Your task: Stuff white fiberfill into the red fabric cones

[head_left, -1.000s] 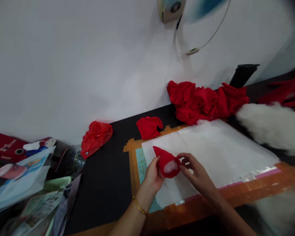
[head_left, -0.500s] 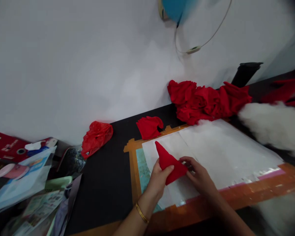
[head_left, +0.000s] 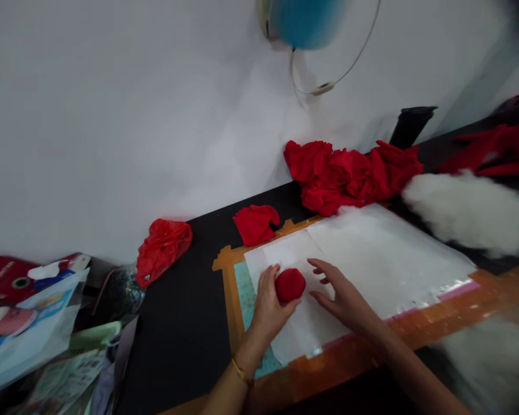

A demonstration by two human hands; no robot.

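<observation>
My left hand (head_left: 269, 304) curls round a small red fabric piece (head_left: 290, 285), whose rounded end faces me; the rest of it is hidden. Just to its right, my right hand (head_left: 336, 293) hovers with thumb and fingers apart and nothing between them. Both hands are above a white sheet (head_left: 372, 259) that is fixed to the table with brown tape (head_left: 354, 349). Behind the sheet lies a flat red fabric piece (head_left: 256, 225). Farther right, a large heap of red fabric pieces (head_left: 350, 176) rests against the wall.
White fluffy stuffing (head_left: 469, 210) sits at the right, with more stuffing (head_left: 495, 357) at the lower right. A crumpled red plastic bag (head_left: 162, 249) lies on the black tabletop (head_left: 177, 328). Papers and a green basket (head_left: 97, 334) crowd the left. A black container (head_left: 412, 127) stands near the wall.
The red fabric piece has turned from a pointed cone lying sideways to its rounded end facing me. My right hand has let go and opened beside it. The view has shifted slightly.
</observation>
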